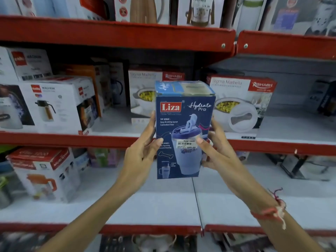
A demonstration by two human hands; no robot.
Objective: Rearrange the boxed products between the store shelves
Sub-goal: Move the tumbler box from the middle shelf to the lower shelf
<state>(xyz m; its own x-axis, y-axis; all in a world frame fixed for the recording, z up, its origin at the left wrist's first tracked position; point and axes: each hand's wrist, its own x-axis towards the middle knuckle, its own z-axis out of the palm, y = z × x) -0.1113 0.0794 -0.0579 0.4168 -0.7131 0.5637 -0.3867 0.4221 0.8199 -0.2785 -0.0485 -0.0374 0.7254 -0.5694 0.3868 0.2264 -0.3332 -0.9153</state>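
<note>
A tall blue "Liza Hydrate Pro" box (183, 130) with a tumbler picture and a price sticker is held upright in the air in front of the shelves. My left hand (140, 150) grips its left side, thumb on the front face. My right hand (216, 150) grips its right side, thumb beside the sticker. The box's lower half is level with the red front edge of the middle shelf (72, 140).
Two white "Sigma Marbella" casserole boxes (241, 104) (143, 91) stand on the middle shelf behind the held box. White flask boxes (54, 104) fill its left. A jug box (45, 171) sits at the left of the lower shelf (181, 202). More boxes line the top shelf (116, 31).
</note>
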